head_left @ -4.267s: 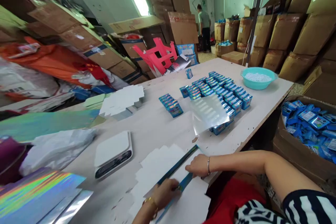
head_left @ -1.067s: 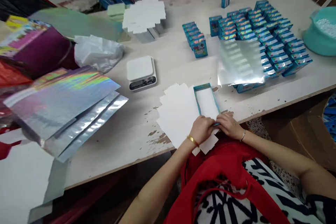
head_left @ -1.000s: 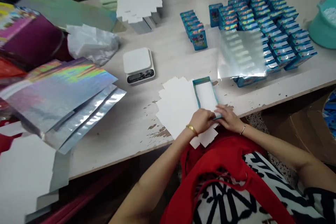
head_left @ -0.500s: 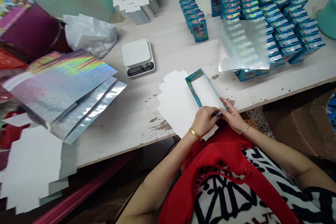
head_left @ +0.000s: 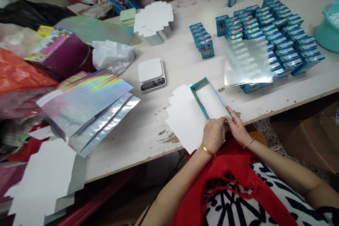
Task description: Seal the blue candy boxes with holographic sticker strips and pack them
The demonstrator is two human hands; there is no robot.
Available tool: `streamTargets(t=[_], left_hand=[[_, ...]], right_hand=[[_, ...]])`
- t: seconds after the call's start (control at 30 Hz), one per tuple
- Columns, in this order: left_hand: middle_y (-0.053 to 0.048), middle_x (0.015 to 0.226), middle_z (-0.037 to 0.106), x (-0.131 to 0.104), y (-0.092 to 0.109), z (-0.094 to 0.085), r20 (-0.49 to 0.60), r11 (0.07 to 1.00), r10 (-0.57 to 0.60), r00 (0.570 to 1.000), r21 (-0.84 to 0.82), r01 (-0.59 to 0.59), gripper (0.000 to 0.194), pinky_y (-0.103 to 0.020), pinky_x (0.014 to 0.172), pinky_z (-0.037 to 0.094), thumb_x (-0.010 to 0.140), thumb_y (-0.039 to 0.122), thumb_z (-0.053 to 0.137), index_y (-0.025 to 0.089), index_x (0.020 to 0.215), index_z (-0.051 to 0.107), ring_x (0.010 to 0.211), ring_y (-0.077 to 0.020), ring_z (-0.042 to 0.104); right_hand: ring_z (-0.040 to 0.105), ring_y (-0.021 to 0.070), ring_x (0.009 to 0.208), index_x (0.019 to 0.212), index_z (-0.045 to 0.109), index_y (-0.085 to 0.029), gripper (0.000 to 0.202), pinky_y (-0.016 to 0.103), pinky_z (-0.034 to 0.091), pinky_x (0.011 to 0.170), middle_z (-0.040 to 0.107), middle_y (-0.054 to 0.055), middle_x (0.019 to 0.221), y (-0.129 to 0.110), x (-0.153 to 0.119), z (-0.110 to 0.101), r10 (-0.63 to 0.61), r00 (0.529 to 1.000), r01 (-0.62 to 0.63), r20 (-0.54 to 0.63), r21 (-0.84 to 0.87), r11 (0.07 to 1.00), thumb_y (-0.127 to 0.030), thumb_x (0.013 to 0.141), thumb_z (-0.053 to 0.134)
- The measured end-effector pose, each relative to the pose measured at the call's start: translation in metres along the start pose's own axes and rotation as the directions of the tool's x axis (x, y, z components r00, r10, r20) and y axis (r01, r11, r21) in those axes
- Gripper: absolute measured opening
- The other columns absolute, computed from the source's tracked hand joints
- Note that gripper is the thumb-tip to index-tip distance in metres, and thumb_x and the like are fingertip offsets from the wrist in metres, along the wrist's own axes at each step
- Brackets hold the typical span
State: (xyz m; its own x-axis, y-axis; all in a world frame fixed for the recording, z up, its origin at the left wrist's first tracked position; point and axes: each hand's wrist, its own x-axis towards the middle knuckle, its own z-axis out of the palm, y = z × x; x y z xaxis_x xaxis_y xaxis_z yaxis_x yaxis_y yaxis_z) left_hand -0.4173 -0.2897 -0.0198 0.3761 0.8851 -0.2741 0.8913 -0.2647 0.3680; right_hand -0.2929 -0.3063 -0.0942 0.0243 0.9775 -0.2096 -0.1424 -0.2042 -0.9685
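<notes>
A shallow tray-like box with blue edges and a white inside point(head_left: 210, 99) lies at the table's front edge, partly over a fan of white die-cut cards point(head_left: 182, 116). My left hand point(head_left: 215, 132) is closed at the box's near end, its fingers curled on the near left corner. My right hand point(head_left: 237, 127) pinches the near right corner, thumb and fingers on the blue wall. Both hands almost touch each other. Their fingertips partly hide the near end of the box.
A white scale point(head_left: 151, 72) stands left of centre. Blue candy boxes point(head_left: 280, 39) fill the right, with clear plastic sleeves point(head_left: 247, 61) on top. Holographic sheets point(head_left: 87, 102) lie left, stacked white cards point(head_left: 153, 19) behind. A turquoise container point(head_left: 328, 30) is far right.
The camera view has shifted, showing more of the table's back. My left hand has curled more tightly at the box's near end; my right hand still holds its corner.
</notes>
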Motion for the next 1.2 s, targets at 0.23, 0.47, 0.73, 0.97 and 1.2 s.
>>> streamTargets(t=[0.23,0.47,0.73,0.97,1.2], left_hand=[[-0.006,0.092,0.075,0.021,-0.01,0.0,0.046,0.996,0.062,0.997,-0.065,-0.059,0.019,-0.042,0.102,0.042,0.081,0.006,0.053,0.017,0.094,0.06,0.092,-0.0225,0.069],[-0.005,0.092,0.076,0.054,-0.022,-0.022,0.07,0.977,0.187,0.98,-0.115,-0.179,0.011,-0.033,0.082,0.053,0.086,0.018,0.058,0.02,0.094,0.066,0.086,-0.0214,0.07],[-0.015,0.137,0.061,0.228,-0.081,-0.14,-0.579,0.985,0.106,0.808,-0.049,-0.164,0.06,-0.043,0.113,0.039,0.085,0.047,0.066,0.017,0.136,0.055,0.131,-0.0282,0.054],[-0.016,0.168,-0.007,0.386,-0.131,-0.159,-0.184,0.954,-0.02,0.983,0.291,0.074,0.138,-0.068,0.118,0.003,0.057,0.081,0.07,0.021,0.161,0.002,0.152,-0.045,-0.012],[-0.018,0.168,0.008,0.382,-0.14,-0.144,-0.231,0.935,0.027,0.973,0.351,0.057,0.112,-0.068,0.118,0.002,0.07,0.071,0.066,0.021,0.159,0.02,0.153,-0.0452,0.001]], right_hand=[[0.043,0.024,0.143,0.149,0.047,-0.022,0.075,0.044,0.03,0.123,0.053,0.007,0.149,0.0,0.005,0.005,-0.009,1.0,0.009,-0.003,0.013,1.0,-0.064,0.088,0.057],[0.04,0.0265,0.145,0.149,0.046,-0.021,0.082,0.048,0.031,0.122,0.042,0.009,0.157,0.019,0.044,-0.001,0.059,0.991,-0.059,-0.118,0.008,0.998,-0.074,0.086,0.05],[0.048,0.0307,0.135,0.153,0.04,-0.018,0.068,0.055,0.04,0.114,0.053,0.017,0.146,0.03,0.065,0.001,-0.238,0.944,0.087,-0.226,-0.526,0.846,-0.059,0.099,0.038],[0.049,0.0329,0.132,0.159,0.021,-0.025,0.068,0.054,0.045,0.104,0.052,0.014,0.147,0.037,0.069,-0.008,-0.477,0.868,0.133,-0.138,-0.861,0.491,-0.048,0.1,0.044],[0.044,0.0366,0.139,0.161,0.01,-0.023,0.077,0.06,0.04,0.108,0.047,0.017,0.151,0.039,0.096,0.002,-0.479,0.874,0.146,-0.085,-0.894,0.423,-0.05,0.098,0.046]])
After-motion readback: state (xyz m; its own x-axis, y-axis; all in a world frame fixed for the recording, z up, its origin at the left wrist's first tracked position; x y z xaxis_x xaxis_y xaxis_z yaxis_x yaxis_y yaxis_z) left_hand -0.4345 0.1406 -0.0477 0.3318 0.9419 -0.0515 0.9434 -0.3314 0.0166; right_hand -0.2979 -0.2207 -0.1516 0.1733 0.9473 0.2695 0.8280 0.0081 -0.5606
